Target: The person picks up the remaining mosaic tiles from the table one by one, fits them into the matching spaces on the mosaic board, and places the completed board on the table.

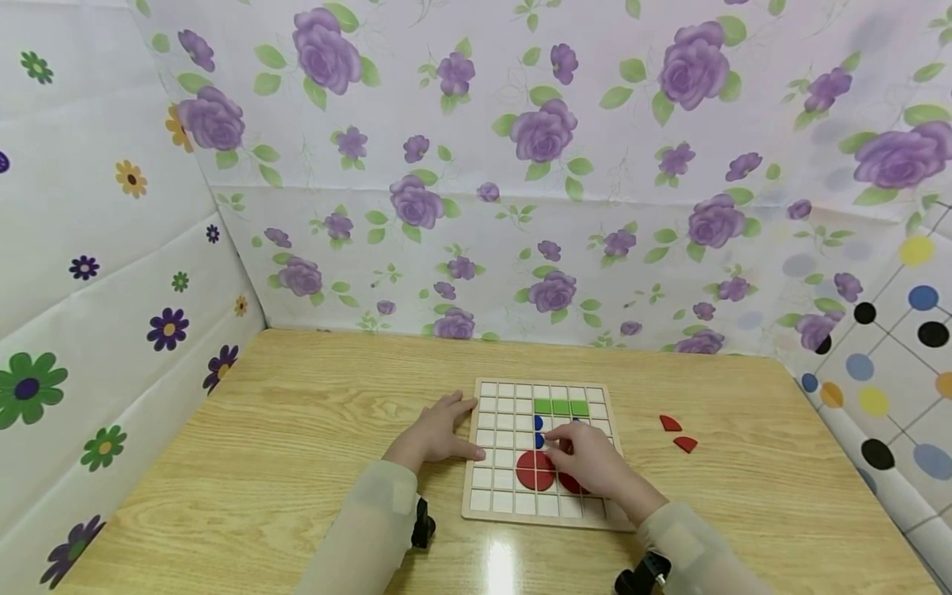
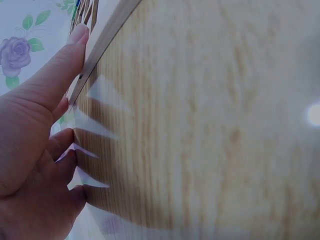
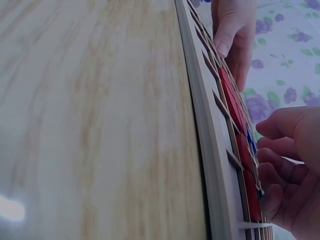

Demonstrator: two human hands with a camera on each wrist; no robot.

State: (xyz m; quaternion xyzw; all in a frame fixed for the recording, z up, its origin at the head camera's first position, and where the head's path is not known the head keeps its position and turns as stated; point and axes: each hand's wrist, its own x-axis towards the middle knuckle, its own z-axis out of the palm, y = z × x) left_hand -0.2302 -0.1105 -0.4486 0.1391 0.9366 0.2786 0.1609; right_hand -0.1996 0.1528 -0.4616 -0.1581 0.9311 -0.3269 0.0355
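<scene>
A square wooden grid board [image 1: 503, 502] with white cells lies on the table. Along its left edge my left hand [image 1: 439, 430] is spread, thumb on the frame and the other fingers beside it; the left wrist view shows this thumb [image 2: 60, 65] against the rim. Over the board's middle, my right hand [image 1: 587, 456] has bent fingers, their tips at a blue half-round piece [image 1: 539, 441]. Whether they pinch it is unclear. Another blue piece [image 1: 539, 422] sits just above. Red quarter pieces form a disc [image 1: 535, 471]; more red pieces [image 3: 241, 150] are partly covered by the right hand.
Green square pieces [image 1: 561, 407] fill a short row near the board's far side. Two loose red quarter pieces [image 1: 670, 423] lie on the wooden table [image 1: 297, 463] to the right of the board. Flowered cloth [image 1: 476, 207] hangs behind the table's far edge.
</scene>
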